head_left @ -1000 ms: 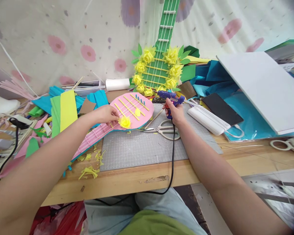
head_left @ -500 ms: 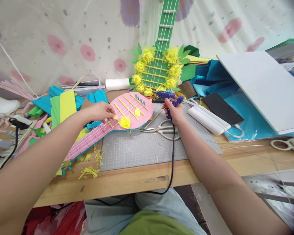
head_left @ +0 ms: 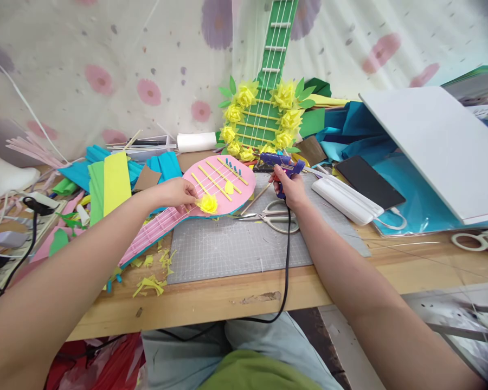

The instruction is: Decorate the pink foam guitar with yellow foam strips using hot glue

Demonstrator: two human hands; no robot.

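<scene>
A pink paper guitar (head_left: 191,165) lies slantwise, with yellow strips and pale strings across its body. My left hand (head_left: 182,194) is closed at the left edge of a yellow paper flower (head_left: 207,204) on the guitar, pinching a petal there that its fingertips mostly hide. A loose-looking yellow petal (head_left: 229,187) rests farther up the body. My right hand (head_left: 289,187) grips a blue hot glue gun (head_left: 274,158), whose nozzle points left beyond the guitar's right edge. Its black cord (head_left: 287,260) drops over the table edge.
Scissors (head_left: 268,216) lie on the grey cutting mat (head_left: 223,254). Behind stands a green paper guitar (head_left: 264,81) ringed with yellow flowers. Coloured paper (head_left: 117,176) and a power strip (head_left: 36,233) are at left. At right are a white device (head_left: 345,200), a phone (head_left: 370,181) and a white board (head_left: 435,151).
My left hand has moved slightly right and down, bringing the pinched petal against the yellow flower. My right hand and the glue gun have hardly moved.
</scene>
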